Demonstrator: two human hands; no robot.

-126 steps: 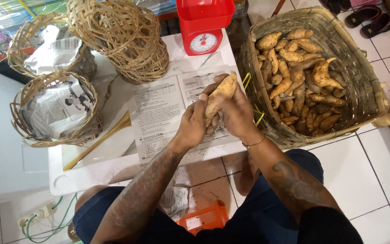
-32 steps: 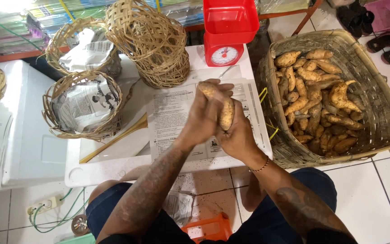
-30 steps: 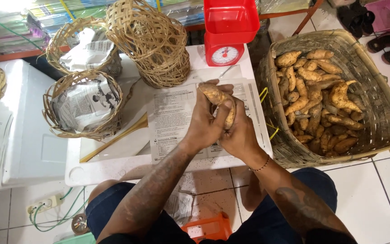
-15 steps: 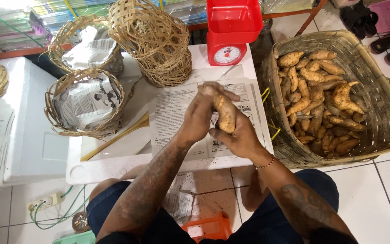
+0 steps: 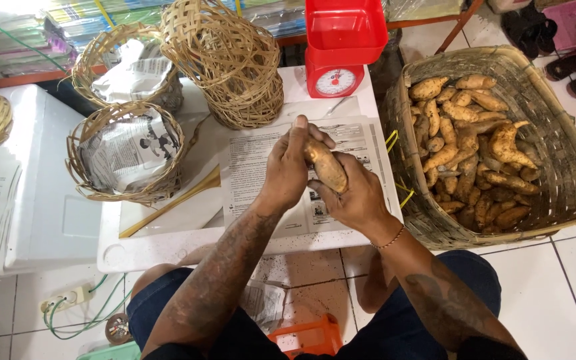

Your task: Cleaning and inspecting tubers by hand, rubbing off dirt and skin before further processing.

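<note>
Woven cane basket [image 5: 571, 160], glossy plastic scale [image 5: 341, 47], matt newspaper [image 5: 261, 160]

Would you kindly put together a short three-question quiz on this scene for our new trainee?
1. True or false: both hands, the left hand and the right hand, grip the one tan, oblong sweet potato.
2. Where does the big woven bamboo basket heaped with sweet potatoes stand? A) at the person's right, on the tiled floor B) on the white tabletop C) behind the scale
3. Fill in: the red kitchen scale stands at the far edge of the white ____.

Key: 1 true; 2 A; 3 table
</note>
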